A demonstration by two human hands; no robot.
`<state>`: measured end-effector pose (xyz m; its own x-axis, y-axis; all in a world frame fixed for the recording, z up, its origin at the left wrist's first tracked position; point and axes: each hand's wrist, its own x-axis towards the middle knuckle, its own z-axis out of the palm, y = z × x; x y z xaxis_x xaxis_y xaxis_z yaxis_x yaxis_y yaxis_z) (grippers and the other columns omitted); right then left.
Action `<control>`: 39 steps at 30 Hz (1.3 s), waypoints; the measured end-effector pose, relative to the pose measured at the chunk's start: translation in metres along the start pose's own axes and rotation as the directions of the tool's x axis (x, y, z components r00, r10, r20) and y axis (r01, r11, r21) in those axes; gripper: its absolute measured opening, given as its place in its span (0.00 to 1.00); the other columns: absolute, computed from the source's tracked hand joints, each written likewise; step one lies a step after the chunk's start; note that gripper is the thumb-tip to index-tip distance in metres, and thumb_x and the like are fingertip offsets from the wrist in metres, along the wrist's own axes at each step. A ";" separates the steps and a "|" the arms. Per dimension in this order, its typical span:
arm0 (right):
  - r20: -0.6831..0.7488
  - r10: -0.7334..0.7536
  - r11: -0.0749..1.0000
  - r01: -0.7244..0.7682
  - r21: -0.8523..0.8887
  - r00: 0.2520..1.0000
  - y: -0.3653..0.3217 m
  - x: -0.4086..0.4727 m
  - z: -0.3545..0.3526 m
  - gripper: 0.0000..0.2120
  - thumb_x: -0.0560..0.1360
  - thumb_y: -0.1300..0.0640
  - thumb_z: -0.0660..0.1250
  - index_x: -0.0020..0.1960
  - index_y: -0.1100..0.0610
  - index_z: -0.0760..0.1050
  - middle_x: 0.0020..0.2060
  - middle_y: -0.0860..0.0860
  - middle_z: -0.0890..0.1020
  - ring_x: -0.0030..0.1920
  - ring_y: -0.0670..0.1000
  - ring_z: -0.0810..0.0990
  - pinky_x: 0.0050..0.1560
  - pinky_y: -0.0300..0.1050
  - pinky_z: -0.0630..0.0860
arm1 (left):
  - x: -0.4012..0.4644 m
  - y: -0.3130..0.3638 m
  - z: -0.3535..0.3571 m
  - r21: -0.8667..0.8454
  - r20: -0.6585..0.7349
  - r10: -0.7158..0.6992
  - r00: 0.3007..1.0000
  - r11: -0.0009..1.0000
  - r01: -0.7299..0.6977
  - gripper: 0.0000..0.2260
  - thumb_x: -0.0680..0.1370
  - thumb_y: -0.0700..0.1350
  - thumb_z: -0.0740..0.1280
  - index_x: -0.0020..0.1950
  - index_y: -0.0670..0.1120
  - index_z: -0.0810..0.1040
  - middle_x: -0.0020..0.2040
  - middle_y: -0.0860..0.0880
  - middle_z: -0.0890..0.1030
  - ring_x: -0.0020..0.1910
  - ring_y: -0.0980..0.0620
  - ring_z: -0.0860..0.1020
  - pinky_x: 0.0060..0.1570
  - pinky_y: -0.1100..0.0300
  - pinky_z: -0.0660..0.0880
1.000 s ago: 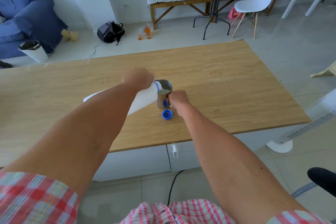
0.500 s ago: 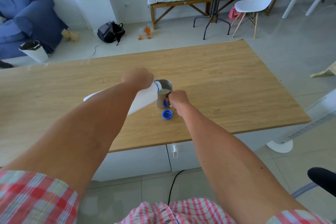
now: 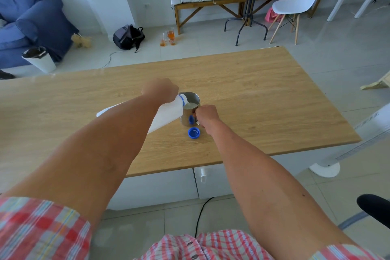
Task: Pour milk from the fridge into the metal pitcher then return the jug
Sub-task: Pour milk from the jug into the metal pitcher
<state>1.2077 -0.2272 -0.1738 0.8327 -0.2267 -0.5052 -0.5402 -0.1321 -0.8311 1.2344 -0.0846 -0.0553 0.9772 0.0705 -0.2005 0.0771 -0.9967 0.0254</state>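
My left hand (image 3: pixel 159 90) grips a white plastic milk jug (image 3: pixel 166 115) and holds it tipped almost flat, its open mouth over the rim of the metal pitcher (image 3: pixel 188 110). The pitcher stands upright on the wooden table (image 3: pixel 253 95) with white milk visible inside. My right hand (image 3: pixel 206 114) is closed around the pitcher's handle on its right side. The jug's blue cap (image 3: pixel 194 133) lies upside down on the table just in front of the pitcher. My left forearm hides much of the jug's body.
White drawers (image 3: pixel 164 188) sit under the table's near edge. A white fan base (image 3: pixel 325 169) stands on the floor at the right. Farther back are a blue sofa (image 3: pixel 31 19), a white bin (image 3: pixel 40 59), a black backpack (image 3: pixel 128 36), a bench, a round table and a white chair (image 3: pixel 295 4).
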 end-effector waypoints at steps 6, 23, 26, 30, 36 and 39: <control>0.001 0.001 1.000 -0.001 0.007 1.000 0.000 -0.002 0.000 0.16 0.77 0.66 0.59 0.59 0.68 0.81 0.41 0.55 0.79 0.34 0.50 0.71 0.32 0.43 0.67 | 0.000 0.000 -0.001 0.003 0.002 -0.002 1.000 1.000 0.002 0.12 0.80 0.49 0.56 0.52 0.44 0.76 0.46 0.44 0.77 0.47 0.41 0.77 0.45 0.52 0.71; 0.001 0.007 1.000 -0.007 0.013 1.000 -0.002 -0.004 0.000 0.17 0.77 0.67 0.58 0.60 0.67 0.80 0.43 0.56 0.80 0.36 0.51 0.72 0.34 0.44 0.68 | -0.003 0.002 -0.002 0.024 -0.002 -0.007 1.000 1.000 0.007 0.13 0.81 0.49 0.55 0.54 0.44 0.76 0.49 0.43 0.78 0.46 0.42 0.76 0.45 0.52 0.71; -0.003 0.011 1.000 -0.011 0.015 1.000 -0.003 -0.004 0.000 0.16 0.78 0.66 0.58 0.60 0.67 0.80 0.44 0.56 0.81 0.35 0.51 0.72 0.33 0.43 0.68 | -0.003 0.002 -0.003 0.026 0.001 -0.009 1.000 1.000 0.009 0.12 0.81 0.48 0.55 0.53 0.44 0.76 0.48 0.43 0.78 0.46 0.42 0.76 0.44 0.53 0.71; -0.007 0.010 1.000 -0.010 0.011 1.000 -0.003 -0.004 -0.001 0.16 0.78 0.66 0.59 0.60 0.66 0.81 0.44 0.56 0.81 0.34 0.50 0.72 0.33 0.43 0.68 | -0.003 0.002 -0.003 0.025 0.004 -0.004 1.000 1.000 0.004 0.12 0.80 0.48 0.56 0.53 0.44 0.76 0.48 0.44 0.77 0.46 0.42 0.76 0.43 0.53 0.70; -0.003 0.010 1.000 -0.010 0.014 1.000 -0.002 -0.006 -0.001 0.16 0.77 0.66 0.58 0.60 0.68 0.81 0.42 0.56 0.79 0.35 0.51 0.70 0.33 0.44 0.67 | -0.003 0.003 -0.004 0.033 0.004 0.007 1.000 0.999 -0.007 0.12 0.81 0.48 0.55 0.53 0.44 0.76 0.48 0.43 0.77 0.47 0.42 0.76 0.45 0.52 0.70; -0.004 0.021 1.000 -0.021 0.014 1.000 -0.002 -0.005 0.000 0.16 0.77 0.66 0.59 0.59 0.67 0.81 0.42 0.56 0.79 0.33 0.50 0.70 0.31 0.43 0.66 | -0.002 0.002 -0.003 0.047 0.002 0.010 1.000 0.999 -0.010 0.12 0.81 0.48 0.55 0.52 0.44 0.76 0.48 0.43 0.77 0.46 0.42 0.76 0.45 0.53 0.70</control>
<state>1.2046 -0.2259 -0.1691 0.8207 -0.2336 -0.5214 -0.5556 -0.1138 -0.8236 1.2327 -0.0870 -0.0521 0.9775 0.0608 -0.2018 0.0582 -0.9981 -0.0188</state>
